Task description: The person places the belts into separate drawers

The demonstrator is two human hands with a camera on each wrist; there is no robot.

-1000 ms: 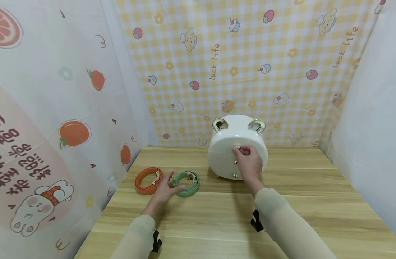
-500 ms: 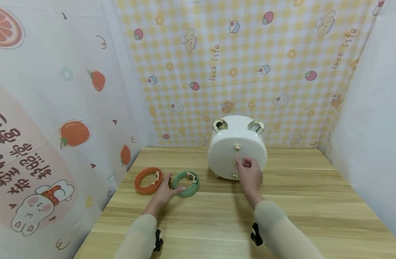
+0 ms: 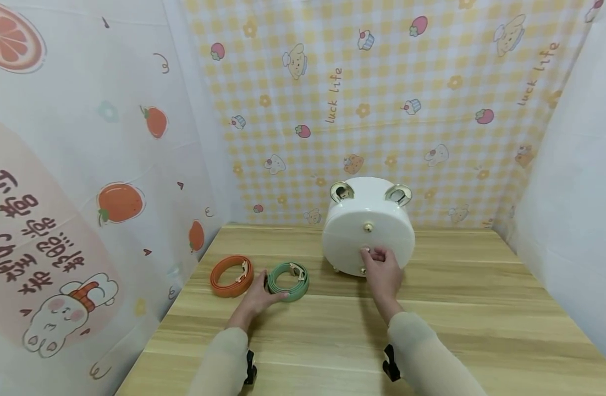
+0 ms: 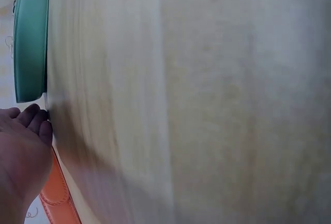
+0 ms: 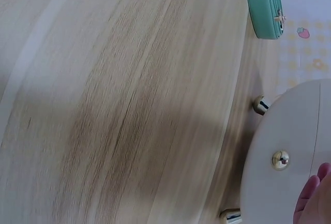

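Note:
A glossy white round box (image 3: pixel 347 242) with gold ring-like ears stands upright on the table. Gold knobs run down its front, the top knob (image 3: pixel 368 227) and the bottom knob (image 5: pixel 281 160) in plain sight. My right hand (image 3: pixel 384 275) pinches the middle knob with thumb and fingertips, largely covering it. To the left lies a coiled green belt (image 3: pixel 298 291) with a gold buckle. Around its near left side my left hand (image 3: pixel 258 297) spreads thumb and fingers, the thumb tip right at the coil's front edge.
A coiled orange belt (image 3: pixel 219 290) lies left of my left hand, also showing in the left wrist view. The wooden table (image 3: pixel 323 346) meets a checked cloth (image 3: pixel 283 137) behind the box and printed cloth walls at both sides.
My right hand has gone down from the top knob to the middle one. The left hand has closed in slightly on the green belt. The head view has shifted a little.

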